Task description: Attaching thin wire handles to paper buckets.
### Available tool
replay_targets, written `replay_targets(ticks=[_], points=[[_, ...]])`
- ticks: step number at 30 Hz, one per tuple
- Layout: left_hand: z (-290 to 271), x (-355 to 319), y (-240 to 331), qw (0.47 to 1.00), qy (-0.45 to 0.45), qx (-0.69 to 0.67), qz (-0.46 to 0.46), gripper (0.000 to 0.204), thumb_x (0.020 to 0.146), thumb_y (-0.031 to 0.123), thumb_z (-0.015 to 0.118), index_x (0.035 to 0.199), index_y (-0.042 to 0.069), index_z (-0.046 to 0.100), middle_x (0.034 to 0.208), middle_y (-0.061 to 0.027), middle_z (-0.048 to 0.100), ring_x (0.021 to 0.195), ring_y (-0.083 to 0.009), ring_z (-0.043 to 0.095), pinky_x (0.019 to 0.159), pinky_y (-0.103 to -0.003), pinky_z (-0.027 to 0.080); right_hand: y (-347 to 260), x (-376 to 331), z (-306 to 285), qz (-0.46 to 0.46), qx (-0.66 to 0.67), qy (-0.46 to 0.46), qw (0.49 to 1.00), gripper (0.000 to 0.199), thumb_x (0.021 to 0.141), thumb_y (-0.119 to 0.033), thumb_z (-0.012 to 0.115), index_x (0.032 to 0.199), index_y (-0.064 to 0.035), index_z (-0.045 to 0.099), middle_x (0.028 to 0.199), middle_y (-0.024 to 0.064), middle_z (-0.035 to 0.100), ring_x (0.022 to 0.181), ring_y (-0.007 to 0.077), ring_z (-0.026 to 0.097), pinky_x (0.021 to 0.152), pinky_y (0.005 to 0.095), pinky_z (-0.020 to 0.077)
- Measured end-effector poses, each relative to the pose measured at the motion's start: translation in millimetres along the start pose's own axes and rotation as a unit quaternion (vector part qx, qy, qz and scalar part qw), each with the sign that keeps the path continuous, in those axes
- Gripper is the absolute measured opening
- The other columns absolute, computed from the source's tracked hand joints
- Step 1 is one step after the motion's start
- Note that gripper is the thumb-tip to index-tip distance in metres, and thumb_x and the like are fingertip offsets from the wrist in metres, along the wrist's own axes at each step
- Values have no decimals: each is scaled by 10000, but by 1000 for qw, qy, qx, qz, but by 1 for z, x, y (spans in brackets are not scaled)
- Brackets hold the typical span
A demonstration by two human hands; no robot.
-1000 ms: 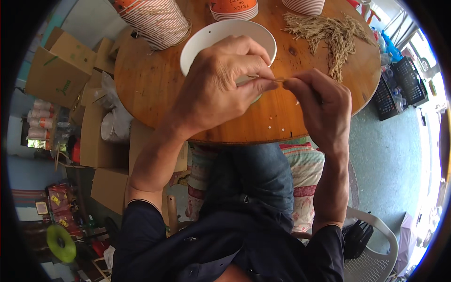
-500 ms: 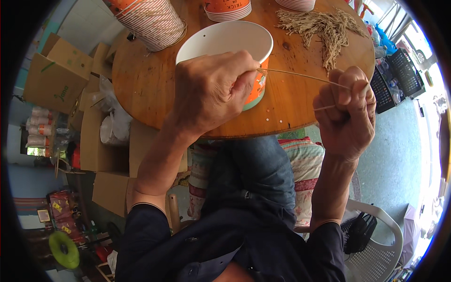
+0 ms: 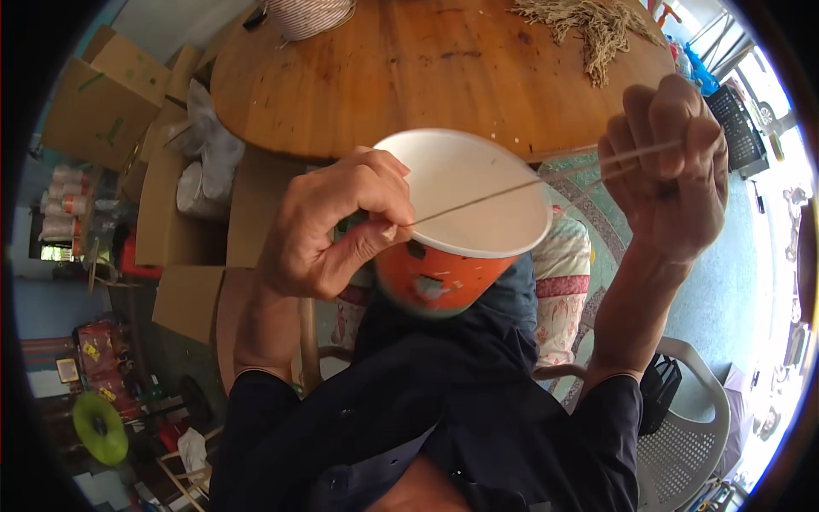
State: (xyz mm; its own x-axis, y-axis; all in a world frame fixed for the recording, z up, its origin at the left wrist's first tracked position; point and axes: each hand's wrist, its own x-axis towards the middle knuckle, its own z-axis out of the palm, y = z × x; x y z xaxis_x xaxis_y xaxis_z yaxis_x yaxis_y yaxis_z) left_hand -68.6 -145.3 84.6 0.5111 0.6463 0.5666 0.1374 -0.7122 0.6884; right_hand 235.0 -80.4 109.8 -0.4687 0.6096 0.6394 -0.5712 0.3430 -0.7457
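Observation:
An orange paper bucket (image 3: 452,277) with a white inside tilts over my lap, in front of the table edge. At its left rim my left hand (image 3: 328,226) is closed, thumb and forefinger pinching a thin tan cord (image 3: 495,195). The cord runs taut across the bucket's mouth, up to the right. My right hand (image 3: 670,175), raised beyond the bucket's right side, has its fingers curled round the cord, with a second strand hanging below. Whether my left fingers also grip the rim is hard to see.
On the round wooden table (image 3: 409,85) stand stacked paper buckets (image 3: 309,17) at far left and a heap of tan cords (image 3: 601,34) at far right. Open cardboard boxes (image 3: 183,226) are on the left. A grey plastic chair (image 3: 682,452) stands at lower right.
The bucket has come off the table toward me, over my lap. My left hand moved nearer and left with it. My right hand shifted outward to the right, drawing the cord out longer.

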Motion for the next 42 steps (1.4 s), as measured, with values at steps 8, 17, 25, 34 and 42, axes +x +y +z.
replay_targets(ticks=[8, 17, 25, 34, 42], points=[[37, -81, -63, 937, 129, -300, -125, 85, 997, 127, 602, 972, 46, 597, 856, -53, 608, 872, -165, 573, 980, -377, 424, -2, -27, -3, 54, -39, 23, 998, 390, 1112, -101, 392, 1468, 46, 451, 788, 76, 600, 383, 8, 401, 350, 167, 394], [56, -78, -106, 853, 269, -427, -130, 409, 1097, 448, 465, 967, 83, 593, 670, 27, 450, 684, -134, 458, 768, -320, 395, 14, -63, -59, -38, 97, 90, 990, 506, 1052, 43, 340, 1557, 31, 371, 1539, 217, 513, 537, -5, 504, 482, 169, 424], [79, -91, -116, 844, 276, -416, -197, 543, 1101, 577, 366, 802, 157, 533, 547, 77, 347, 651, -106, 355, 678, -287, 333, 24, -65, -40, -90, -213, 274, 933, 283, 1046, -109, 615, 1294, 5, 689, 1213, 219, 736, 574, 77, 649, 487, 203, 493], [65, -116, -128, 898, 213, -253, -289, 475, 1078, 451, 437, 826, 69, 566, 746, -36, 560, 706, -136, 534, 716, -300, 470, 31, -64, -16, 50, -213, 272, 937, 298, 1073, -275, 601, 1092, -21, 755, 962, 102, 777, 777, 127, 714, 705, 276, 550], [76, -119, -134, 814, 258, -439, -282, 497, 1113, 443, 393, 841, 75, 587, 786, -55, 614, 770, -149, 567, 742, -297, 470, 123, -82, 47, 244, -275, 55, 928, 312, 1078, -239, 576, 953, 29, 675, 781, 65, 695, 751, 119, 639, 699, 273, 508]])
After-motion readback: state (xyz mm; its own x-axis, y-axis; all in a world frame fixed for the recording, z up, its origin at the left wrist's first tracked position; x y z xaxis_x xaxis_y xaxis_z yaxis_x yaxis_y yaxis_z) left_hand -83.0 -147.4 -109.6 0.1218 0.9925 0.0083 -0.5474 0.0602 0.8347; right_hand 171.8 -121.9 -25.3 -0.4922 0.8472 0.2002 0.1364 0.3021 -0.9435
